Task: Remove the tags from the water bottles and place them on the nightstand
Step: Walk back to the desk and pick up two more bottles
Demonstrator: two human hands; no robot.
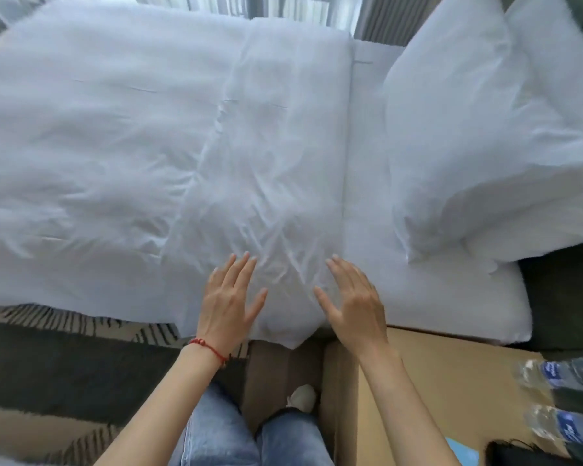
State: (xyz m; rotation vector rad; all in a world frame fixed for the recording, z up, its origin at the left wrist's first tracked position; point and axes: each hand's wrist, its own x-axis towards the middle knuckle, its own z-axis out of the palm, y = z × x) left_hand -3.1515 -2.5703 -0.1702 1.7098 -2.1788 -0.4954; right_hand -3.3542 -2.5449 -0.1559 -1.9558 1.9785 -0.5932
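Observation:
Two clear water bottles with blue labels stand at the right edge of a light wooden nightstand (pixel 435 381): one bottle (pixel 559 376) farther back, the other bottle (pixel 566 428) nearer me. No tag can be made out on them. My left hand (pixel 231 297) and my right hand (pixel 354 301) both hover flat, fingers spread, palms down, over the folded edge of the white duvet (pixel 266 196) on the bed. Neither hand holds anything. A red string bracelet circles my left wrist.
White pillows (pixel 468 146) lie at the right end of the bed. A dark object (pixel 519 454) and a blue item (pixel 461 452) sit at the nightstand's near edge. Patterned carpet (pixel 64 364) covers the floor at left. My jeans and a shoe show below.

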